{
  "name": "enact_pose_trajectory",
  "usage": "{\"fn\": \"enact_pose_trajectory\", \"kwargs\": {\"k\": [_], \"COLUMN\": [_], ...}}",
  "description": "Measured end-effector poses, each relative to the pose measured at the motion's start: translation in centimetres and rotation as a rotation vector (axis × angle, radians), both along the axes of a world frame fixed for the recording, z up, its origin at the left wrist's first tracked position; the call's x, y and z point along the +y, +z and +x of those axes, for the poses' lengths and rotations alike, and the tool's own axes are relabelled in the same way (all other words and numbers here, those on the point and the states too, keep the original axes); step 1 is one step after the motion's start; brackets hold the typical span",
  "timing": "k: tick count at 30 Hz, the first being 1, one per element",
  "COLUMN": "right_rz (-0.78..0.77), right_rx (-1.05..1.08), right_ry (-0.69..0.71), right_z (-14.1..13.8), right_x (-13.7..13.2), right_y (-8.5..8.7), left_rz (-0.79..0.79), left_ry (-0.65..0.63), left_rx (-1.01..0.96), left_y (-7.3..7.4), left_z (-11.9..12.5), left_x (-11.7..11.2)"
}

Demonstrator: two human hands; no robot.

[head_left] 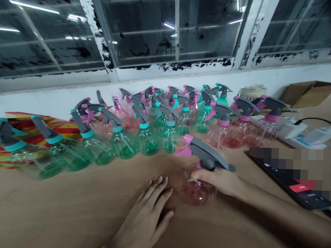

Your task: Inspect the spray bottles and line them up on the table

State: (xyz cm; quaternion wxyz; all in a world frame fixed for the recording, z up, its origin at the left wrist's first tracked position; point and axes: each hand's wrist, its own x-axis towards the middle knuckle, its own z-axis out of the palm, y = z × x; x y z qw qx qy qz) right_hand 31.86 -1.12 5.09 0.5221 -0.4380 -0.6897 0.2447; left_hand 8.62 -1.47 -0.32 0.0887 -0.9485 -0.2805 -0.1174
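Note:
My right hand (219, 180) is closed around the neck of a pink spray bottle (197, 192) with a grey trigger head and pink nozzle, which stands on the brown table (56, 214). Just left of that bottle my left hand (147, 219) lies flat on the table, fingers stretched out and holding nothing. Behind them stand several green spray bottles (147, 138) and pink spray bottles (237, 130), all with grey trigger heads, crowded in rows up to the wall.
A black phone (296, 186) with a lit screen lies at the right. A white power strip (292, 130) with a black cable, a cardboard box (309, 93) and a cream jug (253, 92) sit at the back right. A red and yellow striped bag (26, 128) lies at the left.

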Motion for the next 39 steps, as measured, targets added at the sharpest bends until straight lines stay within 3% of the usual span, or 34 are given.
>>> {"fn": "enact_pose_trajectory", "kwargs": {"k": [3,5,8,13,22,31,39], "right_rz": [-0.015,0.054,0.128,0.034,0.025,0.045,-0.027], "right_rx": [0.041,0.023,-0.136,-0.425,-0.647,-0.727,-0.753], "right_ry": [-0.023,-0.073,-0.149,-0.224,-0.466,-0.538,-0.584], "right_z": [0.3,0.5,0.7,1.6,1.4,4.6,4.8], "right_x": [0.2,0.0,-0.9,-3.2,-5.5,0.1,3.5], "right_y": [-1.0,-1.1,-0.5,0.0,-0.6,-1.6,-0.6], "left_rz": [-0.020,-0.040,-0.079,-0.129,-0.143,-0.120,-0.116], "left_ry": [-0.005,0.000,0.015,0.017,0.015,0.004,0.001], "left_rx": [-0.006,-0.003,0.013,-0.019,-0.058,-0.078,-0.045], "left_y": [0.1,0.3,0.5,0.2,-0.3,-0.5,-0.3], "left_z": [0.1,0.2,0.3,0.2,0.3,0.4,0.3], "left_x": [-0.1,-0.2,-0.4,-0.4,-0.3,-0.1,0.0]}}
